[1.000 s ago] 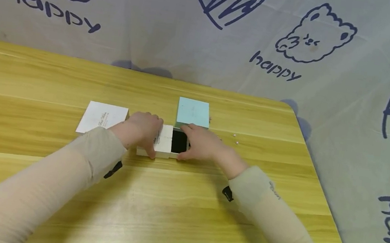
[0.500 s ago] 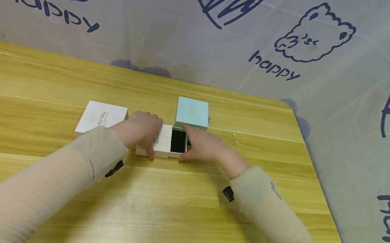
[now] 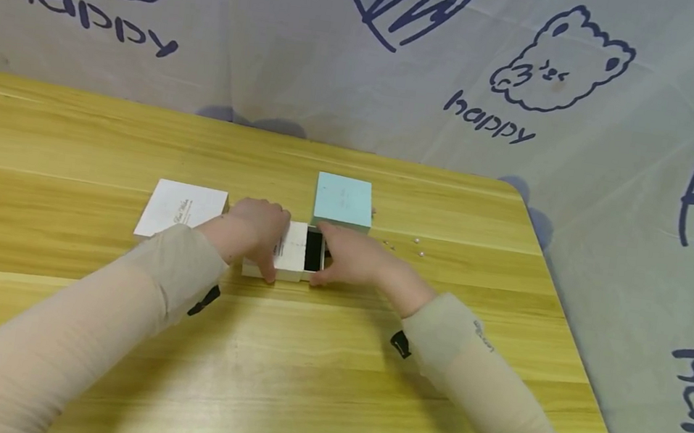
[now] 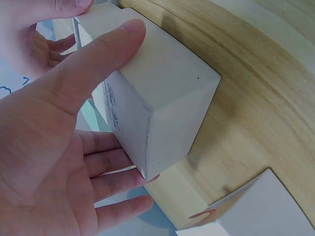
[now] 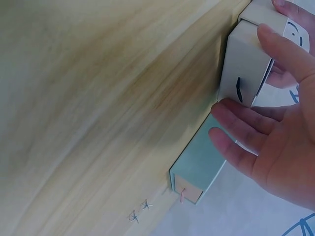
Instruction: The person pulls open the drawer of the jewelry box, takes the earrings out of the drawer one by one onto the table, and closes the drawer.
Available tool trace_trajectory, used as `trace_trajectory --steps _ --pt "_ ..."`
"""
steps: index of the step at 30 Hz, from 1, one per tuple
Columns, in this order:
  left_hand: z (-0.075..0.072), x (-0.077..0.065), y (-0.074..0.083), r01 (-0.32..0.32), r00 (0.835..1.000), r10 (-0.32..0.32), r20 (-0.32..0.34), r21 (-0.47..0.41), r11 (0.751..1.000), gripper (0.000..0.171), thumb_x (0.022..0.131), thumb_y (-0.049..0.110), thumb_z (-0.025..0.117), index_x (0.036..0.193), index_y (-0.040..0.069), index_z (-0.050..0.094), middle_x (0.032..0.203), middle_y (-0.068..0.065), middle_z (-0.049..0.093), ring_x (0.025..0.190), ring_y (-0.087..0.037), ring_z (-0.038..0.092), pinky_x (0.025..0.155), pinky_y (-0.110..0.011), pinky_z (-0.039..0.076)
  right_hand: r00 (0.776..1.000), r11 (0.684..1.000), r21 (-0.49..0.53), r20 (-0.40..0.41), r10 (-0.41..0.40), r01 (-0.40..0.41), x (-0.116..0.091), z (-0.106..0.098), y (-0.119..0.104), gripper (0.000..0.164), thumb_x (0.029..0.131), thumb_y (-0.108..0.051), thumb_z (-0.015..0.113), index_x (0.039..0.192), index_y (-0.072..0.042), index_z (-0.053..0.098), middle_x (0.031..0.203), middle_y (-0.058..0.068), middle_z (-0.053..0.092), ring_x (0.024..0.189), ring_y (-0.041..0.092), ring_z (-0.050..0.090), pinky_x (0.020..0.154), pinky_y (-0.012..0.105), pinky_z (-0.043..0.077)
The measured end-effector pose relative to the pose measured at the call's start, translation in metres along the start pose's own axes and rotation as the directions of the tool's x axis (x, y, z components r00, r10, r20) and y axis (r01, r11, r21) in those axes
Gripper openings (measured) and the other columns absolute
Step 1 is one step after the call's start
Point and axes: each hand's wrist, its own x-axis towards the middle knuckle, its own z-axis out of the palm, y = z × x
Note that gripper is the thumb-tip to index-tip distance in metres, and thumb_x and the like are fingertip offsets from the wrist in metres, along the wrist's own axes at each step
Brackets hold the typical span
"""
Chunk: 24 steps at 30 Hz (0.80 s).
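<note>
A small white drawer box lies on the table in the head view, its drawer partly out to the right. My left hand (image 3: 256,230) grips the outer sleeve (image 3: 294,247), thumb on the near side and fingers at the far side. In the left wrist view, lettering shows on the sleeve's top (image 4: 112,105). My right hand (image 3: 352,252) holds the drawer by its near and far sides. A strip of the drawer's black lining (image 3: 313,251) shows between the hands. In the right wrist view, a black pull tab (image 5: 239,89) sits on the drawer's front.
Behind the drawer box stands a pale teal box (image 3: 344,200), with a pink tab (image 5: 182,195) on its end. Another white box (image 3: 179,210) with gold lettering lies to the left. Several tiny star-shaped pieces (image 5: 133,216) lie on the wooden table (image 3: 298,386) at right.
The right hand has moved a little left, and the drawer has slid deeper into the sleeve, so less black lining shows. The left hand has stayed in place.
</note>
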Motion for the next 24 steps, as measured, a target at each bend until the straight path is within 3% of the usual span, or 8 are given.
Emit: trace_trajectory --steps 6,16,20,24 --pt "0.000 0.000 0.000 0.000 1.000 0.000 0.004 0.012 1.000 0.082 0.065 0.044 0.083 0.125 -0.001 0.050 0.116 -0.014 0.060 0.102 -0.027 0.056 0.094 -0.043 0.046 0.998 0.999 -0.002 0.045 0.040 -0.039 0.002 0.000 -0.003 0.102 0.081 -0.040 0.070 0.151 -0.006 0.004 0.152 0.010 0.031 0.129 0.020 0.046 0.103 0.035 0.041" --pt "0.000 -0.001 0.001 0.003 1.000 -0.003 0.004 0.016 1.000 0.082 0.065 0.044 0.083 0.125 -0.001 0.051 0.115 -0.013 0.060 0.102 -0.027 0.057 0.094 -0.043 0.046 0.999 1.000 0.012 0.051 0.014 -0.014 0.002 0.000 -0.006 0.102 0.083 -0.040 0.069 0.150 -0.005 0.001 0.155 0.011 0.023 0.133 0.022 0.041 0.107 0.036 0.038" --pt "0.000 -0.001 0.001 0.004 1.000 -0.004 0.005 0.012 1.000 0.082 0.065 0.043 0.083 0.125 -0.001 0.050 0.115 -0.013 0.060 0.103 -0.027 0.057 0.095 -0.043 0.046 0.999 1.000 0.009 0.053 0.006 -0.007 0.002 -0.001 -0.008 0.102 0.083 -0.039 0.069 0.150 -0.005 0.001 0.154 0.011 0.025 0.129 0.020 0.046 0.105 0.034 0.040" --pt "-0.001 -0.002 0.002 0.003 1.000 -0.003 0.007 0.005 1.000 0.082 0.065 0.042 0.083 0.126 -0.002 0.050 0.114 -0.013 0.060 0.103 -0.028 0.057 0.094 -0.044 0.046 0.998 0.999 0.003 0.062 -0.032 0.032 0.003 -0.001 -0.013 0.100 0.084 -0.035 0.069 0.150 -0.003 0.000 0.146 0.010 0.041 0.112 0.015 0.055 0.096 0.031 0.045"
